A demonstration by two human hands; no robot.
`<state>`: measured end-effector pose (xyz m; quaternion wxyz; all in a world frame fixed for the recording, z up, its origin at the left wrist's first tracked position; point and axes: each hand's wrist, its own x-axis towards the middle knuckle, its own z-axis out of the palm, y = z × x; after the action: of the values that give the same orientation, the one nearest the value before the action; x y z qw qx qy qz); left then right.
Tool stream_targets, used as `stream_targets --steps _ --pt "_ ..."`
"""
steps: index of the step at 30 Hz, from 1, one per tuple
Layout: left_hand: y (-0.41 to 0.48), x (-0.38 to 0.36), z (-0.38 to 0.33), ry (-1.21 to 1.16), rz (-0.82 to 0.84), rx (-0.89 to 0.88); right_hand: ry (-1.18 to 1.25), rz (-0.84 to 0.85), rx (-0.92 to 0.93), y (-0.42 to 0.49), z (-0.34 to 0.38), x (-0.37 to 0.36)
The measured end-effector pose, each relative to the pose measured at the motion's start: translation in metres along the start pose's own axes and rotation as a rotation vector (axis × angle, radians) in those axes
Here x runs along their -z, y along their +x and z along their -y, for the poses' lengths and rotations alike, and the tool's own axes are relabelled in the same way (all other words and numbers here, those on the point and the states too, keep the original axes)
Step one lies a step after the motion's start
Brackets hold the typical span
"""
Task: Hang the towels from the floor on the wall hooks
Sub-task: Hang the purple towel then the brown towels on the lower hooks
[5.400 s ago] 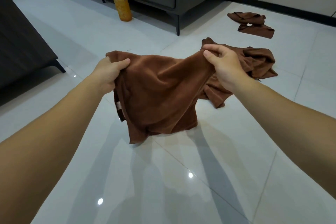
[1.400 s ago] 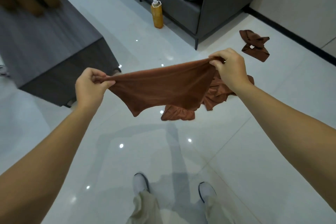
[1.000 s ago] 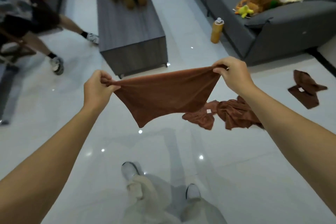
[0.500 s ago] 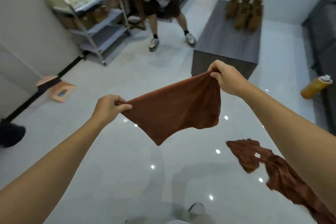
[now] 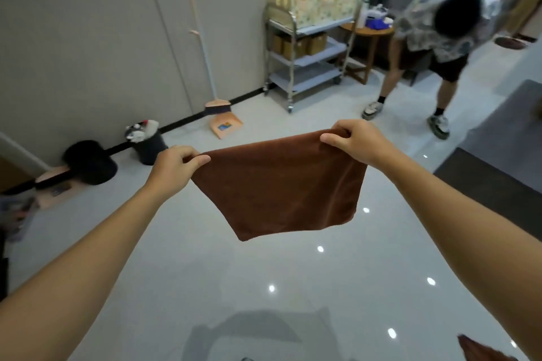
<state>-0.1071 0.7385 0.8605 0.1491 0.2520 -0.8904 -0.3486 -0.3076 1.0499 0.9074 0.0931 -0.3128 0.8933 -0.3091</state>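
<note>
Glossy white floor tiles (image 5: 205, 287) ran to a pale wall (image 5: 88, 38), where a broom (image 5: 215, 97), dustpan (image 5: 225, 127) and black bin (image 5: 149, 146) stood far left. Both hands held a brown towel (image 5: 281, 184) stretched in mid-air: the left hand (image 5: 176, 167) pinched one top corner, the right hand (image 5: 355, 141) gripped the other. Another person (image 5: 440, 38) bent beside a metal cart (image 5: 308, 47) far right.
</note>
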Motion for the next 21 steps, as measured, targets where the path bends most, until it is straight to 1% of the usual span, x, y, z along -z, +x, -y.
stream_targets --steps 4,9,12,16,21 --pt "0.011 0.060 0.045 -0.017 -0.140 0.037 -0.023 0.078 0.102 0.054 0.067 -0.047" --pt "0.031 0.112 0.090 0.035 -0.298 0.100 0.012 0.090 0.245 0.129 0.129 -0.098" --pt "0.045 0.136 0.116 0.010 -0.399 0.151 0.003 0.095 0.339 0.183 0.161 -0.131" --pt "0.069 0.169 0.143 -0.072 -0.513 0.252 -0.014 0.147 0.473 0.261 0.211 -0.174" --pt "0.101 0.217 0.161 -0.033 -0.672 0.420 0.085 0.281 0.614 0.349 0.285 -0.214"
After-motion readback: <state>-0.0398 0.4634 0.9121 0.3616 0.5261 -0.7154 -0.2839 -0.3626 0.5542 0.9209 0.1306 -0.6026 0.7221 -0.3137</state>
